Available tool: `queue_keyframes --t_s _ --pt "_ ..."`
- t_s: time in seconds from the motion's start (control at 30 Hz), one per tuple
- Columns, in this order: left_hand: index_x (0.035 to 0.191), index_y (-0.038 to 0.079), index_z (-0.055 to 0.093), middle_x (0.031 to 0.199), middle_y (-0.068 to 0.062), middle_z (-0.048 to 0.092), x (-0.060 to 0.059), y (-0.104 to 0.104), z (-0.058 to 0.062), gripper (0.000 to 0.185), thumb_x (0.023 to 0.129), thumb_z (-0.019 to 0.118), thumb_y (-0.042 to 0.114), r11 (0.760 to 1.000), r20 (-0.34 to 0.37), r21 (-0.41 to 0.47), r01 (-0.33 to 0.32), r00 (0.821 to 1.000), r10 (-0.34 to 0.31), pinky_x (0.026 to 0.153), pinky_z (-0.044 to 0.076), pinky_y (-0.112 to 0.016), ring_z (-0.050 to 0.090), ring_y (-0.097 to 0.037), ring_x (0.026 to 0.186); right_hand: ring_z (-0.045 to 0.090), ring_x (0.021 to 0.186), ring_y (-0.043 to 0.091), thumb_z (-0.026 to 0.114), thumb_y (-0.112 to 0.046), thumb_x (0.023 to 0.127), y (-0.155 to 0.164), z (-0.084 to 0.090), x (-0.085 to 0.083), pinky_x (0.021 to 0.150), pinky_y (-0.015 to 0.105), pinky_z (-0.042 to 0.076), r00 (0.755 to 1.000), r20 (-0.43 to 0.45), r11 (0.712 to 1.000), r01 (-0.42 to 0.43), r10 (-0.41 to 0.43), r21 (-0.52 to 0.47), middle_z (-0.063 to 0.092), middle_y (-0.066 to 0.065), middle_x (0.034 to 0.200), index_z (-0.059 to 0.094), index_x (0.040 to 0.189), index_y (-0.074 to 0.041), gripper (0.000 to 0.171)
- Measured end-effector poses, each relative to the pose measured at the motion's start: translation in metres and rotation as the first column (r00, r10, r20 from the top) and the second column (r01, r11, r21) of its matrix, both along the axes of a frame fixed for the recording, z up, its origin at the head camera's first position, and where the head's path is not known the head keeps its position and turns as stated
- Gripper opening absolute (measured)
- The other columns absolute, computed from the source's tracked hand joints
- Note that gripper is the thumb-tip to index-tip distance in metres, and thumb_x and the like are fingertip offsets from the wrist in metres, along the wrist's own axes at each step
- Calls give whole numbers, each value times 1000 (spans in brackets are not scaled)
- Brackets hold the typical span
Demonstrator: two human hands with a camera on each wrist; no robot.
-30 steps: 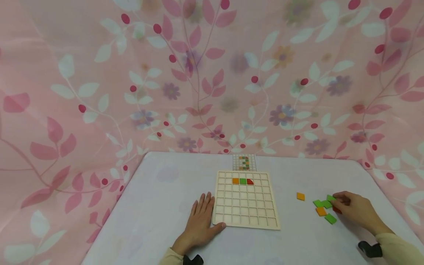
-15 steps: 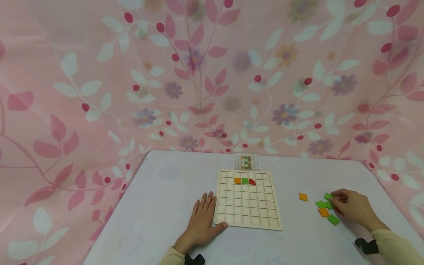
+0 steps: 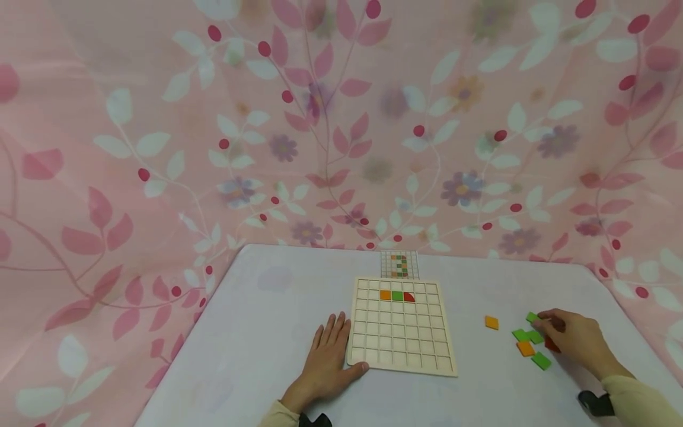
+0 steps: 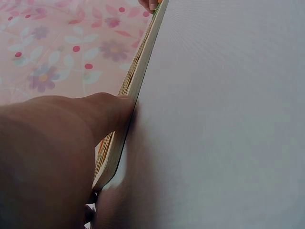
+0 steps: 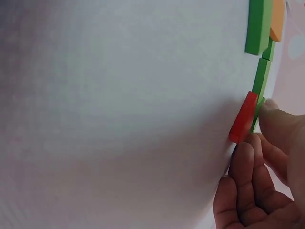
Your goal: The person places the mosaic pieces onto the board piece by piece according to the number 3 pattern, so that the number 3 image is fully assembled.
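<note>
Pink flowery cloth point(image 3: 363, 148) behind a white table point(image 3: 256, 332) | I see the left hand point(image 3: 326, 359) lying flat, thumb touching the wooden board point(image 3: 397, 339) | right hand point(image 3: 575, 339) pinches a green tile point(image 3: 532, 317), well right of the board | red tile point(image 5: 244, 117) just beside it | orange tile point(image 3: 491, 322) lies between board and right hand

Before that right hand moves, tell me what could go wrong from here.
The right hand has its fingers at the far green tile, with the red tile just beneath them; lifting the green one could knock or drag the red one.

The left hand lies against the board; a careless push might slide the board and perhaps jog its row of tiles.
</note>
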State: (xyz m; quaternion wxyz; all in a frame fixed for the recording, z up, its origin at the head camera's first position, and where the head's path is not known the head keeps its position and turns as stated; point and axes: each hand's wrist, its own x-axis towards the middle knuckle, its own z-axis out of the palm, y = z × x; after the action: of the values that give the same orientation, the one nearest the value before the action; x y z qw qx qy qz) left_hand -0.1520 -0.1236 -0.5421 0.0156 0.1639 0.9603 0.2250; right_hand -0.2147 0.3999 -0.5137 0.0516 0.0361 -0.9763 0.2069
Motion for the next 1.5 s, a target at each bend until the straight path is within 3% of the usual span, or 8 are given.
queue_keyframes --t_s 0.13,0.23,0.4,0.57,0.87,1.03,1.23,1.5 --pt "158 5 20 166 -11 11 1 0 -2 96 91 50 67 1000 -5 -4 -1 1000 1 120 7 -56 4 -32 153 64 73 21 74 -22 88 0 0 0 59 27 50 1000 7 1000 -11 11 5 71 6 82 68 109 3 33" --pt "158 5 19 166 -10 10 0 0 -2 95 92 50 67 1000 -6 -4 -2 1000 2 120 6 -56 3 -31 153 59 71 19 73 -18 88 -2 1 -3 57 23 48 999 36 1000 0 0 3 67 5 81 65 111 6 35" --pt "158 5 19 166 -10 9 0 0 -2 95 92 50 67 1000 -7 5 3 1000 -3 120 6 -56 2 -31 153 55 70 18 68 -14 92 -3 2 -9 61 32 54 993 116 1000 -2 3 -8 63 8 82 58 113 14 37" --pt "158 5 19 166 -11 10 0 0 -2 95 92 50 66 1000 -11 3 4 1000 -4 120 7 -56 3 -31 153 56 73 20 66 -12 94 -4 1 -11 66 40 55 995 88 999 -41 40 1 64 14 89 57 114 14 34" --pt "158 5 20 166 -10 10 1 1 2 95 91 51 66 1000 4 0 -2 1000 2 120 6 -56 3 -31 154 54 72 16 65 -6 94 -32 8 -11 57 23 46 989 -38 990 -141 141 -4 67 12 92 60 112 8 24" --pt "157 4 21 166 -11 11 1 0 1 95 91 52 64 1000 -11 6 4 1000 -4 120 7 -56 5 -32 153 59 78 17 63 -7 95 -50 11 -13 62 25 51 982 -35 982 -187 186 -31 68 11 96 61 114 6 23" --pt "158 5 19 167 -10 10 1 1 1 95 91 52 65 1000 0 0 2 1000 -2 120 6 -55 3 -31 154 64 86 23 65 -8 94 -73 11 -18 72 40 56 976 -20 975 -218 217 -43 68 12 99 62 114 5 24" --pt "158 6 19 167 -8 9 1 1 -1 95 91 52 66 1000 0 -8 -6 1000 6 121 6 -55 2 -30 154 60 81 16 66 -8 93 -104 10 -28 69 33 52 972 8 971 -233 234 -47 67 5 94 62 112 2 22"
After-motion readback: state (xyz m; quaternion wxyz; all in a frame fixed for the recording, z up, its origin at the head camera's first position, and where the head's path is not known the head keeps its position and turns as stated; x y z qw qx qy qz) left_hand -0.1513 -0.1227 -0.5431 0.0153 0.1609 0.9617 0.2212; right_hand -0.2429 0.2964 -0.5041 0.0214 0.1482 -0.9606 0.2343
